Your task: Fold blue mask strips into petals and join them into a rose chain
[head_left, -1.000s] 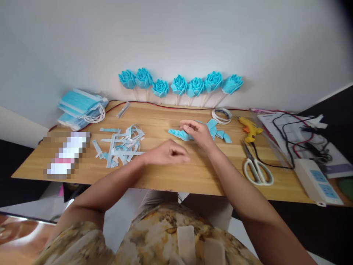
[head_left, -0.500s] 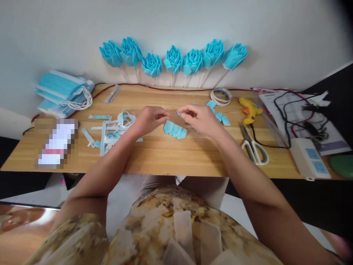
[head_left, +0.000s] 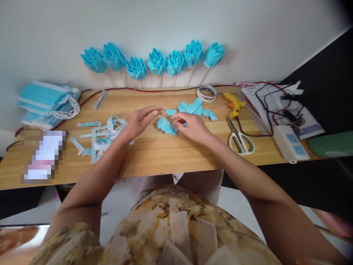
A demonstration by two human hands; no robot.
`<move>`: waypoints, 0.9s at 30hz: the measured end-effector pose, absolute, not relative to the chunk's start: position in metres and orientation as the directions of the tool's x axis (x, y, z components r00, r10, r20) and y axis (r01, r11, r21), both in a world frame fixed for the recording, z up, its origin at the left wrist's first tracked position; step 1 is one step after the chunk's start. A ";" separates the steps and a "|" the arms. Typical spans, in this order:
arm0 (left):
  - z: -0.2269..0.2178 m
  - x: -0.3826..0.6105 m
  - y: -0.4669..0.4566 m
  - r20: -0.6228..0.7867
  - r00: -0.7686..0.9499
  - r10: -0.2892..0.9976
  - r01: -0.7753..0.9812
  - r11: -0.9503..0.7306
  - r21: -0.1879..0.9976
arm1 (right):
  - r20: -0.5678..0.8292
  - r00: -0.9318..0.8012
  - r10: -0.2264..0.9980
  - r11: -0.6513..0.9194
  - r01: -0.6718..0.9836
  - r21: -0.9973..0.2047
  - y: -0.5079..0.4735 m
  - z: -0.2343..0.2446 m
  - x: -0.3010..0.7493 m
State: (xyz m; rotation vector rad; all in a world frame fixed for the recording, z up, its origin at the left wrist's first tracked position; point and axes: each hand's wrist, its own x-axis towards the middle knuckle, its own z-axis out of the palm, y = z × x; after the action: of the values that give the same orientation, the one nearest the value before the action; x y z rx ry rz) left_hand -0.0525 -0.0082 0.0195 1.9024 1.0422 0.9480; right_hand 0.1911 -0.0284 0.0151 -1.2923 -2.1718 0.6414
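An overlapping row of blue fabric petals (head_left: pixel 166 126), smeared by motion, lies between my two hands. At its right end, the curled fingers of my right hand (head_left: pixel 191 127) are closed on its edge. My left hand (head_left: pixel 143 121) is just left of the row, its fingers stretched out and the thumb apart, holding nothing. A single blue petal (head_left: pixel 171 112) rests on the table just beyond the right fingertips. Farther back is a loose pile of blue petals (head_left: pixel 191 107). Part of another blue piece shows under my right hand.
Several blue flowers (head_left: pixel 157 62) on sticks lean against the wall. A yellow glue gun (head_left: pixel 234 104), scissors (head_left: pixel 239 138) and a tape roll (head_left: pixel 206 94) lie to the right, near a power strip (head_left: pixel 292 143). Mask scraps (head_left: pixel 103 134), face masks (head_left: pixel 46 101) and a phone (head_left: pixel 45 156) are left.
The view has shifted, so the table's things appear farther left. My left fingers have gone from pinched together to stretched out. My right hand has come down to the petal row, which now looks blurred.
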 end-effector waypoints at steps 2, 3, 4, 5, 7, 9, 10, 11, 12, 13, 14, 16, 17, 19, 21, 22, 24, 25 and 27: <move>0.023 -0.054 -0.008 0.221 0.398 0.890 0.311 -0.358 0.881 | 0.159 -0.364 0.918 0.346 0.536 -0.770 -0.021 0.020 0.197; 0.024 -0.055 -0.008 0.211 0.408 0.888 0.319 -0.355 0.879 | 0.151 -0.358 0.922 0.328 0.509 -0.796 -0.019 0.022 0.199; 0.024 -0.055 -0.008 0.205 0.418 0.885 0.334 -0.360 0.871 | 0.154 -0.354 0.923 0.325 0.497 -0.805 -0.018 0.024 0.201; 0.024 -0.055 -0.007 0.203 0.425 0.882 0.352 -0.368 0.861 | 0.162 -0.350 0.923 0.329 0.495 -0.804 -0.019 0.025 0.202; 0.023 -0.055 -0.006 0.212 0.413 0.886 0.389 -0.382 0.838 | 0.171 -0.346 0.922 0.340 0.518 -0.785 -0.024 0.028 0.204; 0.022 -0.055 -0.006 0.245 0.382 0.891 0.423 -0.405 0.811 | 0.159 -0.359 0.920 0.356 0.591 -0.724 -0.033 0.028 0.207; 0.022 -0.055 -0.007 0.269 0.382 0.884 0.436 -0.429 0.791 | 0.148 -0.372 0.916 0.369 0.642 -0.672 -0.037 0.028 0.209; 0.023 -0.054 -0.008 0.293 0.398 0.870 0.448 -0.463 0.765 | 0.138 -0.391 0.910 0.390 0.694 -0.605 -0.042 0.028 0.210; 0.025 -0.053 -0.010 0.318 0.430 0.845 0.456 -0.508 0.731 | 0.133 -0.416 0.900 0.419 0.739 -0.528 -0.047 0.027 0.211; 0.027 -0.052 -0.012 0.338 0.475 0.812 0.462 -0.558 0.690 | 0.133 -0.444 0.886 0.454 0.773 -0.443 -0.052 0.025 0.211; 0.029 -0.050 -0.014 0.347 0.529 0.774 0.469 -0.608 0.641 | 0.136 -0.476 0.869 0.491 0.794 -0.359 -0.057 0.023 0.210; 0.034 -0.046 -0.020 0.327 0.638 0.697 0.490 -0.696 0.525 | 0.146 -0.540 0.829 0.560 0.804 -0.202 -0.065 0.019 0.206; 0.035 -0.043 -0.022 0.298 0.687 0.662 0.502 -0.730 0.464 | 0.147 -0.564 0.812 0.582 0.801 -0.141 -0.067 0.016 0.203; 0.035 -0.039 -0.025 0.213 0.763 0.610 0.518 -0.775 0.362 | 0.136 -0.590 0.796 0.601 0.796 -0.064 -0.070 0.012 0.197; 0.031 -0.037 -0.027 0.145 0.797 0.586 0.527 -0.793 0.306 | 0.127 -0.588 0.799 0.597 0.801 -0.045 -0.068 0.007 0.193; 0.027 -0.037 -0.027 0.129 0.802 0.583 0.531 -0.795 0.295 | 0.131 -0.579 0.805 0.589 0.806 -0.055 -0.067 0.006 0.192; 0.020 -0.038 -0.025 0.133 0.792 0.596 0.541 -0.785 0.301 | 0.159 -0.546 0.823 0.564 0.819 -0.106 -0.061 0.004 0.192; 0.016 -0.039 -0.023 0.149 0.779 0.609 0.548 -0.776 0.311 | 0.174 -0.524 0.834 0.548 0.824 -0.144 -0.058 0.003 0.194; 0.009 -0.041 -0.018 0.182 0.741 0.646 0.569 -0.748 0.340 | 0.179 -0.482 0.858 0.513 0.825 -0.239 -0.052 0.003 0.198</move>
State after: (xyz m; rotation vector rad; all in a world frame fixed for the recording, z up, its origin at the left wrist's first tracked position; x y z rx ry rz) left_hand -0.0409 -0.0179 0.0093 2.6798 0.9546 0.4228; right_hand 0.1979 -0.0517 0.0032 -1.4166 -2.4824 0.1745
